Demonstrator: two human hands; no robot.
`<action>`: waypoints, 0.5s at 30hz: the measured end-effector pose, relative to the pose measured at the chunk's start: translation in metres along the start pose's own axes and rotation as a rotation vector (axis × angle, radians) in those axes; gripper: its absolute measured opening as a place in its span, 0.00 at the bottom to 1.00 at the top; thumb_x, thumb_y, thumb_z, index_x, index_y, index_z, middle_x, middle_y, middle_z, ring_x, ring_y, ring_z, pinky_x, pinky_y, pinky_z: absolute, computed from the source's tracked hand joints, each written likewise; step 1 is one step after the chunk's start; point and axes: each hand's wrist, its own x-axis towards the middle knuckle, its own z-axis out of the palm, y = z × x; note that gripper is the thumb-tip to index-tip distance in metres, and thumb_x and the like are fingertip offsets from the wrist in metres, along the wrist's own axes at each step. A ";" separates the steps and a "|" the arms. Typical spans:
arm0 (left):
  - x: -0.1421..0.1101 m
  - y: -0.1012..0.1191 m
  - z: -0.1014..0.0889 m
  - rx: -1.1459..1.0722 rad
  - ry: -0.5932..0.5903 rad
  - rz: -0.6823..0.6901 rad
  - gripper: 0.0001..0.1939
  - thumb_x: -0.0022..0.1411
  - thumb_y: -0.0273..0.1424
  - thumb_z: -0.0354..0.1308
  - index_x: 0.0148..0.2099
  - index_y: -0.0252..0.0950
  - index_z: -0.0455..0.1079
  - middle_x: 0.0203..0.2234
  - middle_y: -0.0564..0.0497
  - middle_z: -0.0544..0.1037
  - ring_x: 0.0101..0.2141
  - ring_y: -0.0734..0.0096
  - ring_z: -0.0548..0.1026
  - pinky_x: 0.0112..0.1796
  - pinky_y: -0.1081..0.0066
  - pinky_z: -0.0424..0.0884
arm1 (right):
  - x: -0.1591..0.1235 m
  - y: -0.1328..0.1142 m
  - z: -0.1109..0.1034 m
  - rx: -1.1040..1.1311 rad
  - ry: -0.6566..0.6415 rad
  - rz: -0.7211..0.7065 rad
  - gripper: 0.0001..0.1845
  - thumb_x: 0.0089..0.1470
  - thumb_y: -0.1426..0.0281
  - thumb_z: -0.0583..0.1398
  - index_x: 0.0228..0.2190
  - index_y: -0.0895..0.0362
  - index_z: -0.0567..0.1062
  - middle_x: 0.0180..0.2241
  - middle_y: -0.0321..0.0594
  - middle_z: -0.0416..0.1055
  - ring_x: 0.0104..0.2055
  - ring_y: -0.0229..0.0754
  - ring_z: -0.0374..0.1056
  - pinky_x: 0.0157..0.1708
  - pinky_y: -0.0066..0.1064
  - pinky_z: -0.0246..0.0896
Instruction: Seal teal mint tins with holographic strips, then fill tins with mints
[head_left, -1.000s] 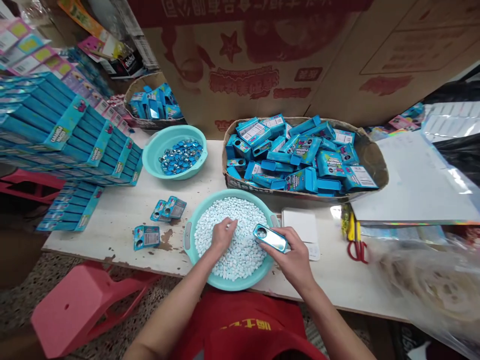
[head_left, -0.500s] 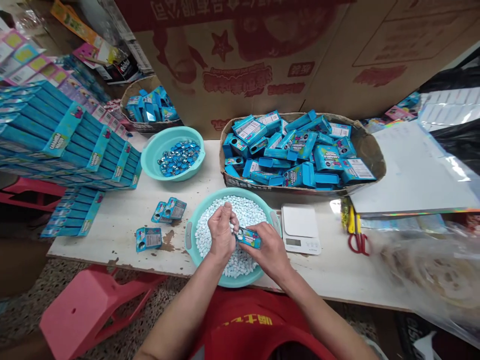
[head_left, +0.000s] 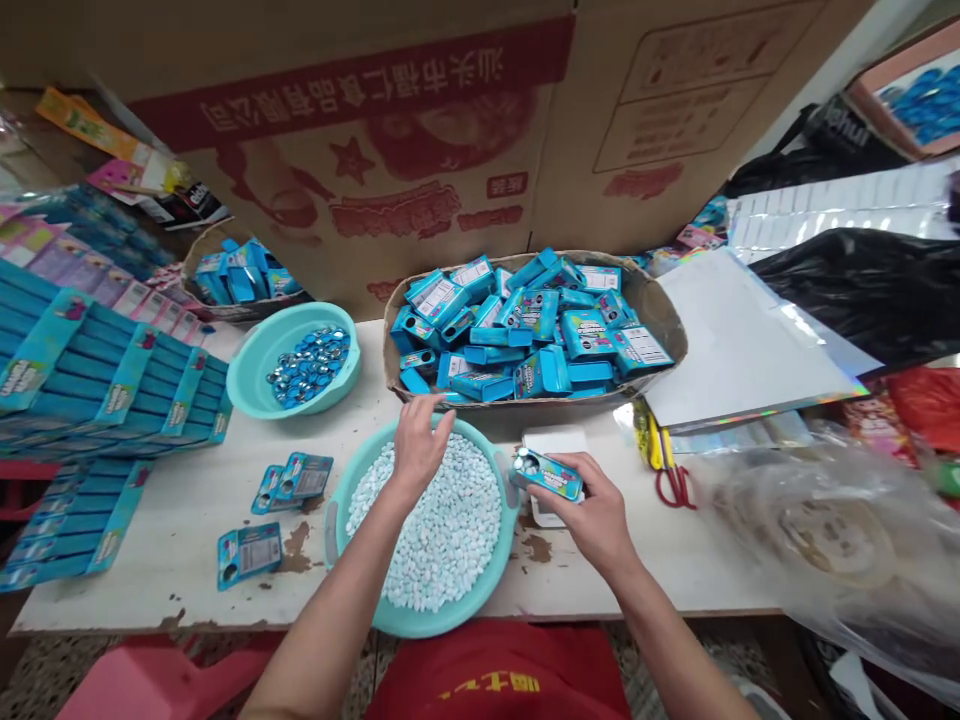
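My right hand grips a small blue candy box with a round window in its top face. White candies show at its left end. The box is above a white kitchen scale and hides part of it. Over the far side of a turquoise basin is my left hand, with its thumb apart from the fingers and nothing seen in it. Small white candies fill much of this basin.
A cardboard tray behind holds several blue boxes. Left of it stands a turquoise bowl of shiny blue pieces. Flat blue boxes lie front left, near stacked display cartons. Red-handled scissors lie right.
My right hand has carried the box right, from over the basin to above the scale. My left hand has parted from the box and opened. The view has shifted right.
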 end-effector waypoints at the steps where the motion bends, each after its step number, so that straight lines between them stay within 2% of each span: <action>1: 0.017 0.010 0.008 0.054 -0.060 0.014 0.17 0.63 0.40 0.49 0.49 0.37 0.68 0.45 0.42 0.74 0.49 0.57 0.70 0.52 0.61 0.62 | 0.004 0.008 -0.004 -0.012 0.042 -0.001 0.17 0.42 0.62 0.68 0.36 0.54 0.75 0.35 0.40 0.71 0.38 0.44 0.69 0.37 0.35 0.66; 3: 0.051 0.026 0.023 0.173 -0.229 -0.079 0.26 0.62 0.47 0.47 0.53 0.34 0.66 0.46 0.37 0.74 0.50 0.50 0.70 0.51 0.56 0.61 | 0.013 0.025 -0.010 -0.033 0.113 -0.005 0.17 0.43 0.61 0.67 0.36 0.54 0.75 0.35 0.40 0.71 0.38 0.44 0.69 0.38 0.36 0.66; 5: 0.078 0.034 0.036 0.260 -0.404 -0.255 0.35 0.59 0.55 0.44 0.55 0.31 0.63 0.45 0.31 0.74 0.50 0.42 0.70 0.49 0.51 0.61 | 0.020 0.044 -0.012 -0.052 0.149 -0.007 0.18 0.43 0.60 0.67 0.36 0.55 0.75 0.35 0.39 0.71 0.38 0.44 0.69 0.39 0.36 0.66; 7: 0.097 0.035 0.046 0.263 -0.504 -0.396 0.40 0.55 0.58 0.46 0.57 0.31 0.60 0.48 0.29 0.73 0.50 0.39 0.69 0.48 0.50 0.62 | 0.025 0.062 -0.013 -0.068 0.154 -0.004 0.18 0.43 0.59 0.66 0.35 0.55 0.75 0.34 0.40 0.71 0.38 0.44 0.69 0.40 0.37 0.66; 9: 0.107 0.033 0.055 0.151 -0.514 -0.460 0.41 0.50 0.56 0.55 0.58 0.32 0.58 0.50 0.30 0.71 0.51 0.41 0.69 0.47 0.53 0.63 | 0.026 0.078 -0.012 -0.084 0.144 0.008 0.18 0.44 0.58 0.66 0.36 0.55 0.75 0.35 0.40 0.71 0.39 0.45 0.69 0.41 0.38 0.66; 12: 0.111 0.029 0.063 -0.169 -0.412 -0.557 0.42 0.44 0.42 0.67 0.58 0.34 0.56 0.48 0.35 0.73 0.45 0.51 0.73 0.42 0.62 0.68 | 0.022 0.090 -0.013 -0.144 0.156 0.014 0.25 0.42 0.56 0.66 0.41 0.55 0.73 0.40 0.44 0.70 0.46 0.48 0.67 0.47 0.44 0.64; 15: 0.111 0.029 0.059 -0.309 -0.295 -0.651 0.39 0.44 0.29 0.66 0.58 0.35 0.55 0.46 0.41 0.73 0.41 0.61 0.74 0.38 0.66 0.70 | 0.014 0.082 -0.017 -0.220 0.237 -0.026 0.33 0.42 0.56 0.67 0.48 0.57 0.68 0.50 0.50 0.65 0.55 0.53 0.59 0.53 0.51 0.57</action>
